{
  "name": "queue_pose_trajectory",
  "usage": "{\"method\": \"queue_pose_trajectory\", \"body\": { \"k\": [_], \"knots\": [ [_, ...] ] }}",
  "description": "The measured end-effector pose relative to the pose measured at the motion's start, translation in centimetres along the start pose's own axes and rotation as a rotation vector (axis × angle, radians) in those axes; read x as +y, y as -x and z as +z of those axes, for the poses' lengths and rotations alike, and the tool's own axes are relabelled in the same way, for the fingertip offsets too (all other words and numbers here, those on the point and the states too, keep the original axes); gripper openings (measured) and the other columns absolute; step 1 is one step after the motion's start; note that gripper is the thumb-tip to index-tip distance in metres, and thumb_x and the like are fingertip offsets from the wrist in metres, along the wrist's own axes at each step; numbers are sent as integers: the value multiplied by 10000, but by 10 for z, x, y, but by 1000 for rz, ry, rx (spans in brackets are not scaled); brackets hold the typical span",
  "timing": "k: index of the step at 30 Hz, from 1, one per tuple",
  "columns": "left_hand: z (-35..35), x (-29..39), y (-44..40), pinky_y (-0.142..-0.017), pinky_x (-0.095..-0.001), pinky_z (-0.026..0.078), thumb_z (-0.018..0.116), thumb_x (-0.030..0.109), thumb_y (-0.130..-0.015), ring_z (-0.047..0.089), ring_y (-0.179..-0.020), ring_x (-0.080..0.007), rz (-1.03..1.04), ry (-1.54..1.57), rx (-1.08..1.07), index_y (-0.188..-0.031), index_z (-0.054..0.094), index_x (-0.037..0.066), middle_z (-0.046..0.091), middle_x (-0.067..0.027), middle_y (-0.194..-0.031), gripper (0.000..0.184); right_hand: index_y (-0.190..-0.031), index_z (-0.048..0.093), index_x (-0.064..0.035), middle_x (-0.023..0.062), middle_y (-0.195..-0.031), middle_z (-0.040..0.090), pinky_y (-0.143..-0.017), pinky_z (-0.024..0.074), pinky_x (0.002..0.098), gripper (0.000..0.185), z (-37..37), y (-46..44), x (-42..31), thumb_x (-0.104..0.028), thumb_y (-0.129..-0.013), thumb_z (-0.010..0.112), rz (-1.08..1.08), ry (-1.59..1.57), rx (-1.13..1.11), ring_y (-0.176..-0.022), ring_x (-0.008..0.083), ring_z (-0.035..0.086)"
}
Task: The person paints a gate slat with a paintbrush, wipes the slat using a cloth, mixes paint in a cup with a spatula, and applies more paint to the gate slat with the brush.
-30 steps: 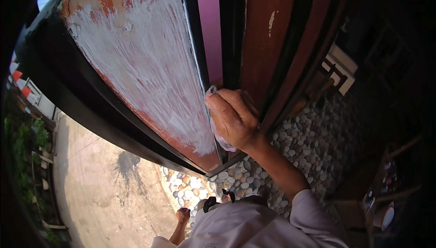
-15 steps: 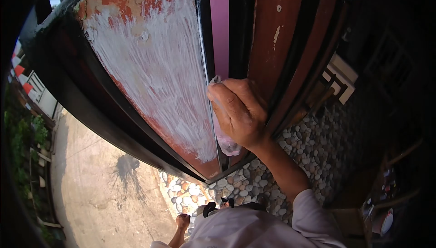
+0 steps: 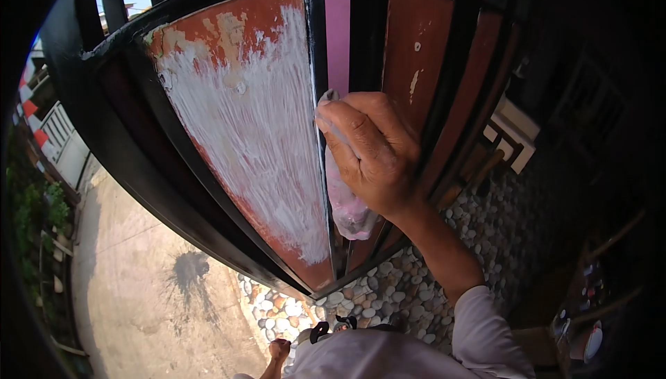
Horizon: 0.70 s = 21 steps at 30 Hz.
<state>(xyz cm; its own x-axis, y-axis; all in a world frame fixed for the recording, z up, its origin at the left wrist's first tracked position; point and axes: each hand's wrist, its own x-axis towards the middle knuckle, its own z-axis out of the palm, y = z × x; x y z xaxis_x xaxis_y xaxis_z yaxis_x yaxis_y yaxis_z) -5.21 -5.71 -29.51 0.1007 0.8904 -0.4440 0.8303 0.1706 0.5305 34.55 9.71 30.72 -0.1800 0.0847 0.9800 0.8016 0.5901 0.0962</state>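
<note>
My right hand (image 3: 374, 150) is closed around a stained pink and grey cloth (image 3: 352, 214), whose loose end hangs below the palm. A tip of the cloth pokes out above my thumb and forefinger, against the black upright frame bar along the right edge of the panel. That reddish-brown panel (image 3: 239, 122) is streaked with whitish paint, with bare and peeling patches at its top. Low in the view, my left hand (image 3: 279, 350) hangs by my body with curled fingers; whether it holds anything is too small to tell.
Another reddish-brown panel (image 3: 415, 53) with chipped spots stands to the right within the black frame. Below are pebble-patterned flooring (image 3: 388, 289) and concrete (image 3: 139, 261) with a dark splatter. A white dish (image 3: 593, 341) is at the lower right.
The view has tilted so the panel's top edge shows. My right hand has moved up along the black bar, still gripping the cloth, and more of the cloth's hanging end is visible.
</note>
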Motion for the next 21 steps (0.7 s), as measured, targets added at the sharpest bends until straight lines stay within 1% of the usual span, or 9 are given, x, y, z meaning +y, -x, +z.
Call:
{"method": "queue_pose_trajectory", "body": {
  "k": [3,4,6,10,11,13,16,17,21],
  "knots": [
    [15,-18,-14,-590,-472,464,583,324,-727,604,-605,-362,264,-64,99,-639,688,60,639,-181,-667,297,-994,671,-41,69,-884,610,-611,521,291,260,0,3,-1,19,-759,764,-1,4,-4,-759,188,639],
    [11,-11,-13,-590,-472,464,583,324,-727,604,-605,-362,269,-60,105,-639,688,60,639,-181,-667,297,-994,670,-44,68,-885,611,-607,523,287,259,0,0,-1,17,-761,764,-2,17,-1,-759,183,643],
    [5,-3,-6,-607,-475,468,578,327,-729,611,-630,-357,36,32,-16,-642,692,63,645,-185,-692,300,-997,669,-45,69,-884,610,-597,525,278,257,-1,-23,2,14,-765,762,-11,18,20,-751,175,645],
    [0,2,-9,-639,-462,490,587,339,-731,639,-675,-367,13,-75,-46,-668,708,66,658,-186,-706,305,-1011,668,-49,68,-885,609,-571,528,254,254,-1,-40,12,5,-778,756,-99,38,74,-729,152,649],
    [0,3,-9,-639,-462,490,587,339,-731,639,-675,-367,17,-74,-45,-668,708,66,658,-186,-706,305,-1014,671,-49,65,-885,611,-572,527,253,253,-3,-34,9,-1,-781,759,-31,8,37,-727,151,649],
    [4,-1,-12,-638,-437,460,598,391,-767,618,-620,-292,51,-63,21,-651,698,91,666,-100,-651,337,-1007,675,-49,64,-886,614,-577,529,254,242,-2,-31,8,-6,-784,758,-13,-2,41,-729,149,650],
    [5,-1,-11,-635,-437,461,610,385,-766,626,-644,-289,0,-26,15,-643,701,100,677,-92,-666,323,-990,684,-46,65,-886,620,-587,531,253,219,-2,-57,11,-10,-786,757,-36,5,84,-733,146,651],
    [3,1,-12,-646,-438,482,614,335,-775,644,-686,-293,-36,-77,-32,-696,721,112,702,-88,-742,260,-978,689,-43,67,-886,624,-591,531,252,206,-2,-70,14,-10,-786,757,-85,25,124,-735,145,652],
    [16,-22,-26,-676,-445,509,592,291,-794,665,-739,-305,218,-302,-63,-770,734,115,713,-99,-828,227,-960,696,-40,66,-877,628,-593,528,247,187,-2,-77,23,-13,-786,758,-195,54,171,-736,140,650]
  ]
}}
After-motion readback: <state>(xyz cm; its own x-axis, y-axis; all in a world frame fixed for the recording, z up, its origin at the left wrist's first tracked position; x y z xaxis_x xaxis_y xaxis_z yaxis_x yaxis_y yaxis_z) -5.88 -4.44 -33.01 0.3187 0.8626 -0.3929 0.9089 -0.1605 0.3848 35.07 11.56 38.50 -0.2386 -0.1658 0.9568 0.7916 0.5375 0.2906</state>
